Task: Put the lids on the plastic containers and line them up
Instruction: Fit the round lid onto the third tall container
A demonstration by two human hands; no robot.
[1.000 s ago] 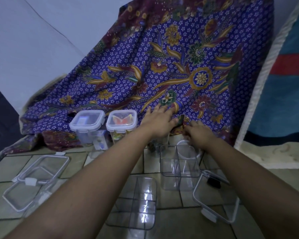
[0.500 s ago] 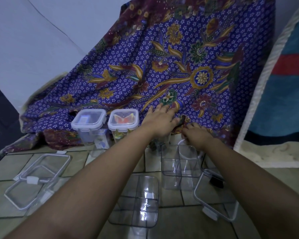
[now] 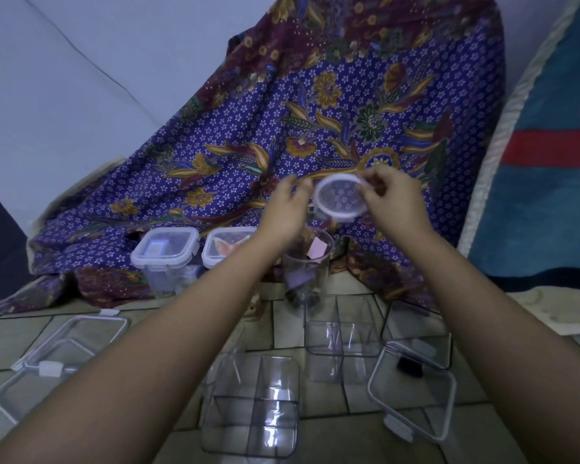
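Against the purple floral cloth [image 3: 248, 128], we hold the round clear plastic lid [image 3: 339, 199] above the open round clear tumbler [image 3: 307, 262] at 6 o'clock, probably squaring it for capping. Our right hand [image 3: 394, 202] pinches its 3 o'clock rim; our left hand [image 3: 283, 209] bunches its fingers at 9 o'clock, and we cannot tell whether they touch. Two lidded square clear tubs [image 3: 164, 251] at 8 o'clock begin the row.

The round lid [image 3: 340, 197] was clear, smooth plastic with a milky white rim. The divided container [image 3: 258, 406] near the floor's front edge was glossy see-through plastic, with bright glints on its walls. The flowered cloth [image 3: 248, 155] looked woven and matt, the floor tiles [image 3: 292, 326] smooth and faintly shiny, and the rug [image 3: 549, 212] fuzzy and dull.
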